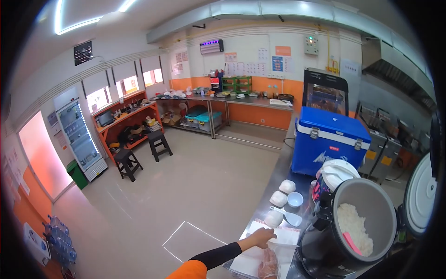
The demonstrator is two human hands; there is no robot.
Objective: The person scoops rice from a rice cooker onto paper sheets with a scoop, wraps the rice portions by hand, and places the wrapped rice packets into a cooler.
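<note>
My left hand [263, 237] reaches over white wrapping paper [245, 262] on the metal counter, fingers stretched out and partly apart at the sheet's upper part. Below it, at the bottom edge, a reddish-brown shape [268, 265] shows through clear plastic; it may be my right hand in a thin glove, but I cannot be sure. Beyond the paper, a white rice paddle [291, 218] lies beside a paper-wrapped ball [273, 218]. Two more wrapped balls [278, 199] and a light-blue bowl [295, 199] stand farther up. At right, the open rice cooker [325, 251] holds white rice [355, 223] and a pink paddle [351, 242].
A blue cooler box [327, 142] and a white-lidded container [338, 173] stand behind the cooker. The cooker's round lid [420, 195] hangs open at far right. Across the floor are two black stools [128, 162], a glass-door fridge [79, 135] and a back counter [251, 100].
</note>
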